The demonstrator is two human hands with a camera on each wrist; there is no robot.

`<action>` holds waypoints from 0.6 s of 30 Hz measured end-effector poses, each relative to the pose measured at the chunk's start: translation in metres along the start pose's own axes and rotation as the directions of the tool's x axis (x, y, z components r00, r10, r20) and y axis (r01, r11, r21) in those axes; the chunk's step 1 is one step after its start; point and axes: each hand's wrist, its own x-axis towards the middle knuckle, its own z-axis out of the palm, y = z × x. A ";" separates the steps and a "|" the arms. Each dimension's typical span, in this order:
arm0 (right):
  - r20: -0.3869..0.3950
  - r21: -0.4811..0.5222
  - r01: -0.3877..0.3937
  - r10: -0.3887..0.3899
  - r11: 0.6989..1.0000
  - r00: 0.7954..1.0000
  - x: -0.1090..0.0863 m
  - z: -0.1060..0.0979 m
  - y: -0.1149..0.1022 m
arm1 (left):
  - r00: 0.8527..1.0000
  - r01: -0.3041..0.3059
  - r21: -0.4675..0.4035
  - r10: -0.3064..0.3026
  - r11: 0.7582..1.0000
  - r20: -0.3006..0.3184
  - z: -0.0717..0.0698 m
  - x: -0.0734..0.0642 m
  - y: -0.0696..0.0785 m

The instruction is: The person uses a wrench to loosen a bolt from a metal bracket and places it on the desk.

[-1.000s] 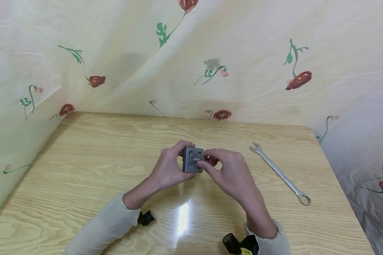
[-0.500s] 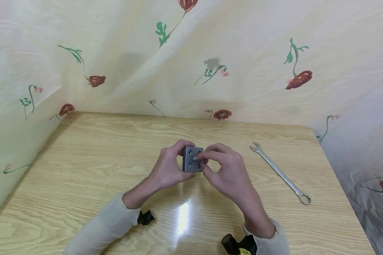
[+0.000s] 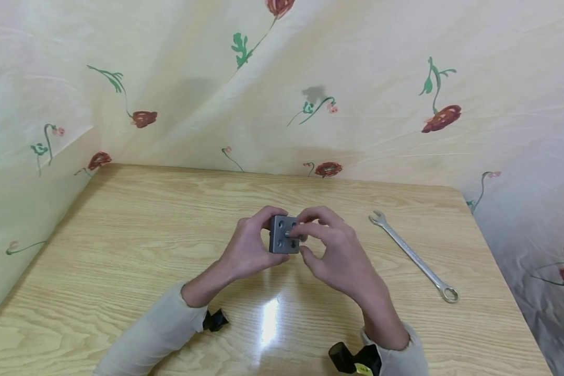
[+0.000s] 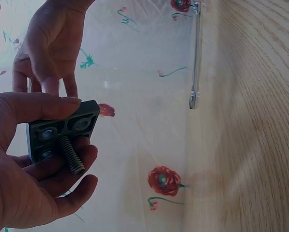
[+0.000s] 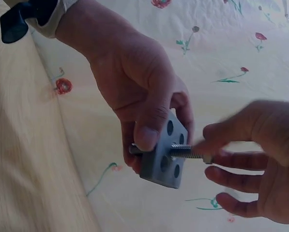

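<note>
My left hand [image 3: 249,250] grips a small grey metal block [image 3: 280,235] by its edges, above the table. The block is square, with a hole near each corner. A threaded bolt [image 5: 183,152] passes through its middle and sticks out on both sides. In the left wrist view, the bolt's threaded end [image 4: 71,154] juts past the left hand's fingers. My right hand [image 3: 338,245] is at the bolt's other end, its curled fingers on the shank and the head. Its thumb stands apart below in the head view. A blurred digit partly hides the bolt in the right wrist view.
A combination wrench [image 3: 413,256] lies on the wooden table [image 3: 160,219], to the right of the hands. Flower-patterned cloth [image 3: 192,120] hangs behind the table and at its sides. A black device [image 3: 354,360] is strapped at the right wrist.
The right hand's thumb has come away from the bolt, and its fingers have shifted along and around it. The left hand keeps the block in nearly the same place.
</note>
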 end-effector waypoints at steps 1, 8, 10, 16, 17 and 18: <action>0.009 0.004 -0.019 0.019 1.000 1.000 0.000 -0.002 0.000 | 1.000 -0.001 -0.001 0.001 1.000 -0.001 0.000 0.000 0.000; 0.045 -0.038 -0.248 0.249 0.968 0.967 0.001 -0.007 -0.002 | 1.000 -0.013 0.002 0.013 1.000 -0.005 0.001 -0.001 0.000; 0.061 -0.057 -0.314 0.317 0.948 0.946 0.002 -0.007 -0.003 | 1.000 -0.012 0.005 0.012 1.000 -0.005 0.001 -0.001 -0.001; 0.104 -0.084 -0.395 0.402 0.915 0.910 0.002 -0.005 -0.005 | 1.000 -0.013 0.013 0.013 1.000 -0.007 0.002 -0.001 -0.001; 0.103 -0.090 -0.397 0.405 0.913 0.908 0.002 -0.004 -0.005 | 1.000 -0.014 0.016 0.014 1.000 -0.007 0.002 -0.001 -0.001; 0.099 -0.097 -0.400 0.409 0.911 0.907 0.002 -0.004 -0.006 | 1.000 -0.015 0.018 0.015 1.000 -0.006 0.002 -0.001 -0.001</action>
